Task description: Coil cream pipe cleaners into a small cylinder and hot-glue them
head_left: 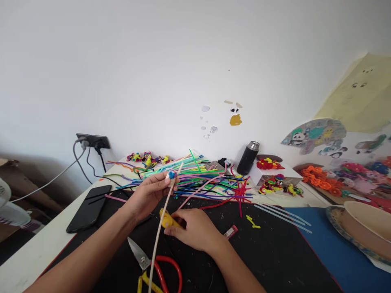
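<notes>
The left hand [155,190] pinches a blue-and-white piece [172,174] with a cream pipe cleaner [156,244], best held steady, while below its fingers the right hand [198,230] grips a yellow tool [168,220].

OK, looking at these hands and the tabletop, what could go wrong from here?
The scissors lie near the right hand with metal exposed, so a careless reach might nick skin. The long cream stem crosses over them in this view and could snag. The left hand pinches the small blue-and-white piece, which may slip.
</notes>
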Motion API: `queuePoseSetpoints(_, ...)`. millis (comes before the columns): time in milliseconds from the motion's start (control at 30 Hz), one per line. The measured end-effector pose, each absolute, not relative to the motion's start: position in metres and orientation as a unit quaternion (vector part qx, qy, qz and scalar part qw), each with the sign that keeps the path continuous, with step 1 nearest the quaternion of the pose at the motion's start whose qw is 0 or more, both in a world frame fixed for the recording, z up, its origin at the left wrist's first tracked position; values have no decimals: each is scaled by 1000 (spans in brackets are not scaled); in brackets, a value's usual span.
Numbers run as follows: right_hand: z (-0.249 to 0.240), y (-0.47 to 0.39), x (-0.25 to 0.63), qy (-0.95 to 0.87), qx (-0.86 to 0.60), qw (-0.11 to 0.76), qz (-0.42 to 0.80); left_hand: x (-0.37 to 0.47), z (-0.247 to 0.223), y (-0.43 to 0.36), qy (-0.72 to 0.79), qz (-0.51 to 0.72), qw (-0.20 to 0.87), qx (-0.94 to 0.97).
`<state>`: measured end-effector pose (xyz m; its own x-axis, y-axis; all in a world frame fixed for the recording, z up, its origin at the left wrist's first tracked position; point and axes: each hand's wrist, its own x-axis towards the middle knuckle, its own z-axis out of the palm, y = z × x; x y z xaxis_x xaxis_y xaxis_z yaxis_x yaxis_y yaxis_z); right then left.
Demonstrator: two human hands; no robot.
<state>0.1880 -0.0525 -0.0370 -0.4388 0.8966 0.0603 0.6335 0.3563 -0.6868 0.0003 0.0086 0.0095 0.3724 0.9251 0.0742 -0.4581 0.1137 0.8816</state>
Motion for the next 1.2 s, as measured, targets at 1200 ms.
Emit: queuePoseSetpoints(1200, -43, -48, 177, -385, -302, 513, 705, 25, -7, -14, 268, 453, 709, 469)
